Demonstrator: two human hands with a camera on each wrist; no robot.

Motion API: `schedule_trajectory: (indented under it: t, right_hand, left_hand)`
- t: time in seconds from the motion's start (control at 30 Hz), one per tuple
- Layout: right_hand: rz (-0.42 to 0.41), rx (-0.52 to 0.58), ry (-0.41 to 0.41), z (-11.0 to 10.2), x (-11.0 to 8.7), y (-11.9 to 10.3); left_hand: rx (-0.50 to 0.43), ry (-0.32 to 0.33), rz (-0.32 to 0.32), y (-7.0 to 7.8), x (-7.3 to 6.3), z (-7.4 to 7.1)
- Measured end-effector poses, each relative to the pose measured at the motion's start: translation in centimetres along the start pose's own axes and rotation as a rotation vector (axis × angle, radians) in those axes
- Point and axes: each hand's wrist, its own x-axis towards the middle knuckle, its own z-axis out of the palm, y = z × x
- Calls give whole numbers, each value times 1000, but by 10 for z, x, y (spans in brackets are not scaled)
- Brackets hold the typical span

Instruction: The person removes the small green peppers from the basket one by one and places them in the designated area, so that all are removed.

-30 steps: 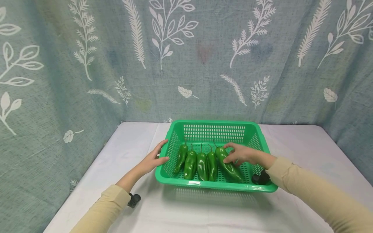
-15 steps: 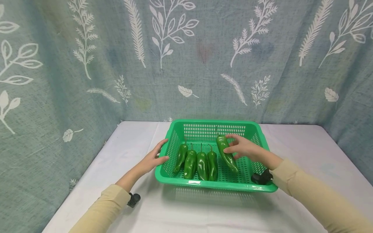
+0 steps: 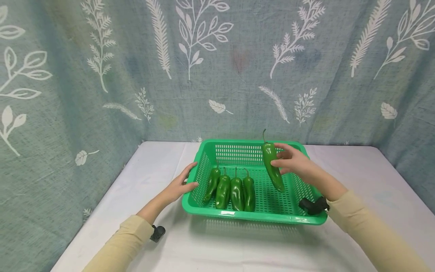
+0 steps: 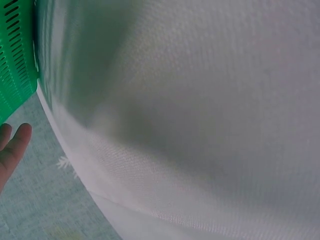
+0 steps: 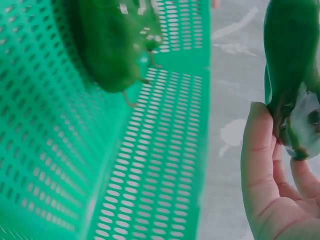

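Note:
In the head view a green slatted basket [image 3: 251, 217] stands on the white-covered table. Thumb and fingers of my right hand [image 3: 297, 164] pinch a long green pepper [image 3: 270, 156], held above the basket's right half, stem up. The right wrist view shows a pale, dark-spotted patch on this pepper [image 5: 290, 45]. Four-sided rim at left: my left hand [image 3: 176, 188] rests against it with fingers spread and fairly straight. Only its fingertips show in the left wrist view, beside the basket wall [image 4: 17, 55]. Several green peppers [image 3: 223, 192] lie side by side in the basket's left half.
A patterned grey-green curtain [image 3: 217, 75] hangs behind and along the sides of the table [image 3: 170, 249]. Black wrist cameras sit on both wrists; the right one [image 3: 310, 206] is over the basket's front right corner.
My right hand has lifted the green pepper off the basket floor, up and slightly to the right, and it now hangs more upright. The left hand has stayed at the rim.

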Motion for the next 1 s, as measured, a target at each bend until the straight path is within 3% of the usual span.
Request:
schedule_trajectory:
  t: [0.47, 1.0]
  right_hand:
    - [-25, -14, 115, -36, -25, -18]
    - [36, -175, 217, -93, -38, -5]
  left_hand:
    - [-35, -1, 1, -2, -1, 1]
    - [8, 4, 7, 1, -1, 0]
